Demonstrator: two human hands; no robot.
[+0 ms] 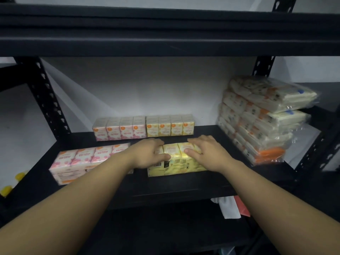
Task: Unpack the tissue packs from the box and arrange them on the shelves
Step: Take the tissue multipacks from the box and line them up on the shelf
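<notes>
Both bare forearms reach forward and converge; the left hand [147, 153] lies palm down, fingers curled over the far edge of what it holds; the right hand [206, 151] mirrors it just beside, palm down, thumb pointing toward the left hand, fingers bent forward.

A yellow plastic-wrapped tissue multipack [176, 161] lies flat at the front of the black metal shelf [239, 173], a pink floral multipack [82, 162] just to its left, and matching pink [118, 128] and yellow [170, 126] rows stand at the back wall.
</notes>
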